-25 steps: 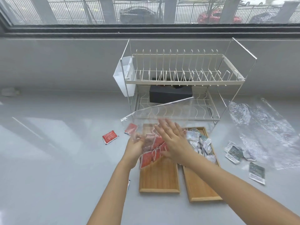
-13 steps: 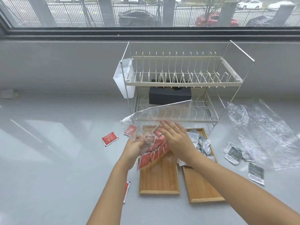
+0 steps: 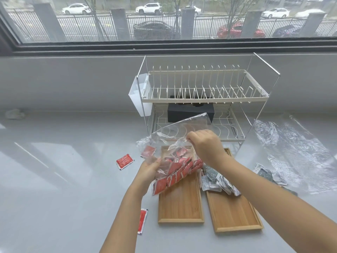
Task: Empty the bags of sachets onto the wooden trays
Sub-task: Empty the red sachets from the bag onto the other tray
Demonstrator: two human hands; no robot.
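Clear bag (image 3: 175,141): held above the far end of the left tray, centre of the frame; red sachets (image 3: 179,168) bunched in its lower part.
Left hand (image 3: 148,169): grasps the bag's lower left side, fingers curled into the plastic.
Right hand (image 3: 206,147): pinches the bag's upper edge, knuckles towards the camera.
Left tray (image 3: 180,203): wooden, its near half bare; the far half is hidden behind the bag.
Right tray (image 3: 234,213): wooden, a heap of grey-white sachets (image 3: 217,180) at its far end, partly covered by the right forearm.
Loose sachets: one red sachet (image 3: 125,161) left of the bag, another (image 3: 142,220) beside the left forearm, some grey ones (image 3: 268,175) at right.
Empty bag (image 3: 291,152): flat and crumpled at right, cut off by the frame edge.
Dish rack (image 3: 200,99): behind the trays, a black box (image 3: 189,112) on its lower shelf.
Hard to tell: print on the sachets.
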